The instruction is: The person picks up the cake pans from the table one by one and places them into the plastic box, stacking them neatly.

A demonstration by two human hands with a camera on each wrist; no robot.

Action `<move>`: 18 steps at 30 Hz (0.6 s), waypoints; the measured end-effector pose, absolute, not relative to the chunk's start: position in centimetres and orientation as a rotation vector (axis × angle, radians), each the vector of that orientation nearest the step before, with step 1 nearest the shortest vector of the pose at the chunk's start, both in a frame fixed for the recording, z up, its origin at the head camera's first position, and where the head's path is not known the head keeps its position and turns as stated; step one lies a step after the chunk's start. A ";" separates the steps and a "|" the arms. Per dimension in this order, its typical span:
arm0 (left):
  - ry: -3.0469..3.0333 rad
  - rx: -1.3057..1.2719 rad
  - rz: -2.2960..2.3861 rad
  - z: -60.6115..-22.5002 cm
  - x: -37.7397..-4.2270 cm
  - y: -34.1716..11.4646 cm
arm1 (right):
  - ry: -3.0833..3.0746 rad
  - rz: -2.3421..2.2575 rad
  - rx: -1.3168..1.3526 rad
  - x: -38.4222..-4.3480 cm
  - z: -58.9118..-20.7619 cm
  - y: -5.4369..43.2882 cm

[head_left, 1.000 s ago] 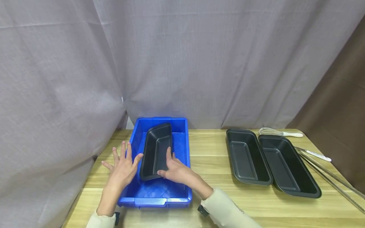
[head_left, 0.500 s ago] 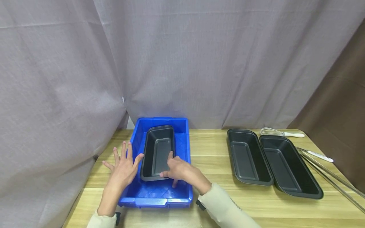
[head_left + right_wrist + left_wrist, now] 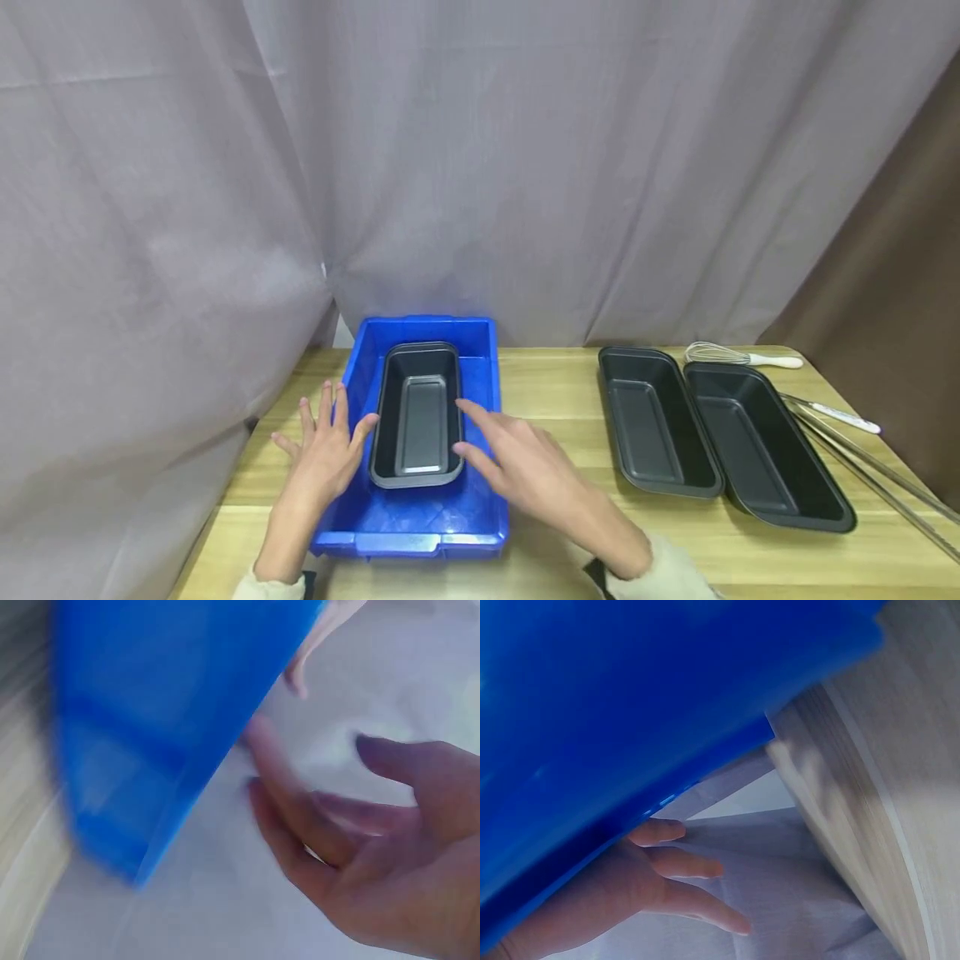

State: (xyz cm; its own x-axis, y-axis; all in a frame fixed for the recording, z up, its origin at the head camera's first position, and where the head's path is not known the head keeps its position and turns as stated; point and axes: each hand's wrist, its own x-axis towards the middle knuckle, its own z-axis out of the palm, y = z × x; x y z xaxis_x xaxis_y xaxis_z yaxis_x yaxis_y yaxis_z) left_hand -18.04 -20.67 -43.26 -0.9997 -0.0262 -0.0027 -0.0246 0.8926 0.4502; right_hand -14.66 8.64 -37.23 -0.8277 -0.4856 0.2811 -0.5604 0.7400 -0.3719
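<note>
A black loaf pan [image 3: 422,425] lies flat inside the blue plastic bin [image 3: 427,517], nearer its left wall. Spread fingers of my left hand [image 3: 322,458] are at the bin's left rim, the thumb reaching over it towards the pan. In the left wrist view that hand [image 3: 622,885] shows beside the bin's outer wall, partly hidden by it. Over the bin's right rim is my right hand [image 3: 536,475], holding nothing, its index finger and thumb extended towards the pan's right edge. The right wrist view shows the right hand [image 3: 427,877] blurred, with loosely bent fingers.
Two more black loaf pans, a left one [image 3: 648,429] and a right one [image 3: 757,450], stand side by side on the wooden table [image 3: 555,392]. Behind them lies a whisk [image 3: 742,356]. Metal tongs [image 3: 870,467] and a white-handled tool [image 3: 846,417] lie far right. Grey curtain [image 3: 480,167] hangs behind.
The loaf pan, tilted in my right hand at first, now lies level in the bin. My right hand has let go and moved right. The left hand has stayed in place.
</note>
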 end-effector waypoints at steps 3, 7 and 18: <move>-3.060 0.054 -0.723 -43.4 -17.8 -20.7 | -2.717 0.671 0.715 -13.7 -38.2 14.1; -3.056 0.061 -0.721 -43.5 -17.9 -20.7 | -2.770 0.553 0.411 -13.4 -40.3 21.8; -3.040 0.063 -0.716 -43.5 -18.2 -20.7 | -2.939 0.454 -0.011 -13.7 -44.0 30.9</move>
State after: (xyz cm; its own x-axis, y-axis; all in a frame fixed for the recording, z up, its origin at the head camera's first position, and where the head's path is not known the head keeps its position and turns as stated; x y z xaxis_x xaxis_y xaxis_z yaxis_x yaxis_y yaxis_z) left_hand -18.23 -20.67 -43.49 -0.9990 -0.0435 0.0077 -0.0355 0.8942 0.4463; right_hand -13.71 30.90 -43.99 -0.9860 0.0330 0.1637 -0.0180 0.9537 -0.3004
